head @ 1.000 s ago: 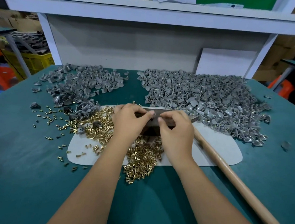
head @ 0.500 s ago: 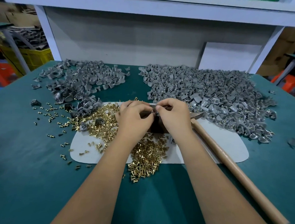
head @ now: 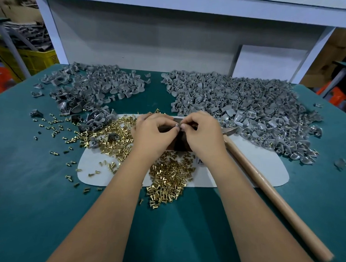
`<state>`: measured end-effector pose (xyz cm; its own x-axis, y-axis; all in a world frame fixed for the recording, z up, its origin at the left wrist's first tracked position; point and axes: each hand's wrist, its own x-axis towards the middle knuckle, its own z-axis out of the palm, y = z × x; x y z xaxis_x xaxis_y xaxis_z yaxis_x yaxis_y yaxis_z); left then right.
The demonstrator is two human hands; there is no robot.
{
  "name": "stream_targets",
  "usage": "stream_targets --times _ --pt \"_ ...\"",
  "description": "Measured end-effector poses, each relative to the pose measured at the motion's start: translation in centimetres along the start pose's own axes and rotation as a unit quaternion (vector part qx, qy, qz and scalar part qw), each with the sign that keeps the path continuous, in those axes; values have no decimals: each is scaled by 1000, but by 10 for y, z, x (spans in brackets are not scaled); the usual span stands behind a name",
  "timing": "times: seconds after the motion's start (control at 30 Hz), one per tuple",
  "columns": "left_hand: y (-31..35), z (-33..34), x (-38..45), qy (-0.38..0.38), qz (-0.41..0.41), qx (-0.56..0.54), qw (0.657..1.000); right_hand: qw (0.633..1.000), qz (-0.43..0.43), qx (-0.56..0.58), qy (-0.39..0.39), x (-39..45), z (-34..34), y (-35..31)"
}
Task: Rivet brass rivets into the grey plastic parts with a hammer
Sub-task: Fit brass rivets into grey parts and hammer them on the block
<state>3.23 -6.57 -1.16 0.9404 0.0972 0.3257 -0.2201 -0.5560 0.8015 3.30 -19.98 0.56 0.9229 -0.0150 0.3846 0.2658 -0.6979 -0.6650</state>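
Hands (head: 155, 132) (head: 202, 132) now meet, pinching grey part (head: 177, 126).

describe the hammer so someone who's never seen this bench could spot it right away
Start at the white mat in the middle of the green table. The hammer lies slantwise across the mat's right side, its head beside the right hand. It is the only long thing here: a pale wooden handle among small grey and brass pieces.

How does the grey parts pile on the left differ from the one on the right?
The left pile is smaller and looser, with strays toward the table edge; the right pile is broader and denser. Brass glints show among the right pile's parts, hardly any in the left's. Both hold the same grey plastic parts on the green table.
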Motion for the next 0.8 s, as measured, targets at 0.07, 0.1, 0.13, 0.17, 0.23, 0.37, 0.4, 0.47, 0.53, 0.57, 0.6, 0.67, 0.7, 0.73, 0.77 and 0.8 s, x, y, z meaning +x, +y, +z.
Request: stream_targets --times 0.07,0.1,0.13,0.17,0.23,0.37,0.4,0.47,0.53,0.57,0.6,0.67,0.7,0.73,0.77,0.8 --pt "0 0 1 -1 -1 -1 1000 1000 -2 -29 -8 2 0 -2" --pt "0 0 1 -1 -2 0 1000 999 -1 -42 -15 3 -1 -3" --pt "0 1 1 -2 -3 1 1000 998 2 -54 -22 5 -2 -5" --pt "-1 1 2 -3 -3 0 1000 997 9 -68 -30 6 -3 -6" --pt "-1 1 2 -6 -4 -4 1000 994 34 -95 -53 11 -6 -10" --pt "-2 2 2 -8 -5 -19 1000 988 84 -96 -82 17 -11 -18" --pt "-2 2 2 -8 -5 -26 1000 989 88 -91 -81 17 -12 -18" --pt "-2 3 2 -7 -6 -34 999 990 88 -83 -72 15 -10 -18" --pt "-1 3 2 -6 -8 -34 999 994 74 -68 -52 11 -6 -14" --pt "-1 3 1 -5 -8 -27 1000 996 60 -56 -38 7 -4 -11" --pt "-1 2 1 -6 -6 -21 1000 998 43 -43 -23 4 -1 -8" --pt "-1 1 1 -10 1 -15 1000 1000 16 -11 -3 -2 3 -2" --pt "-2 0 1 -14 3 -14 1000 1000 13 12 0 -4 3 1" --pt "-2 0 1 -17 4 -13 1000 999 19 39 5 -6 2 3" --pt "-2 0 1 -19 3 -12 1000 997 32 69 11 -7 1 5" --pt "-2 0 1 -20 0 -11 1000 994 45 98 17 -7 -1 6"
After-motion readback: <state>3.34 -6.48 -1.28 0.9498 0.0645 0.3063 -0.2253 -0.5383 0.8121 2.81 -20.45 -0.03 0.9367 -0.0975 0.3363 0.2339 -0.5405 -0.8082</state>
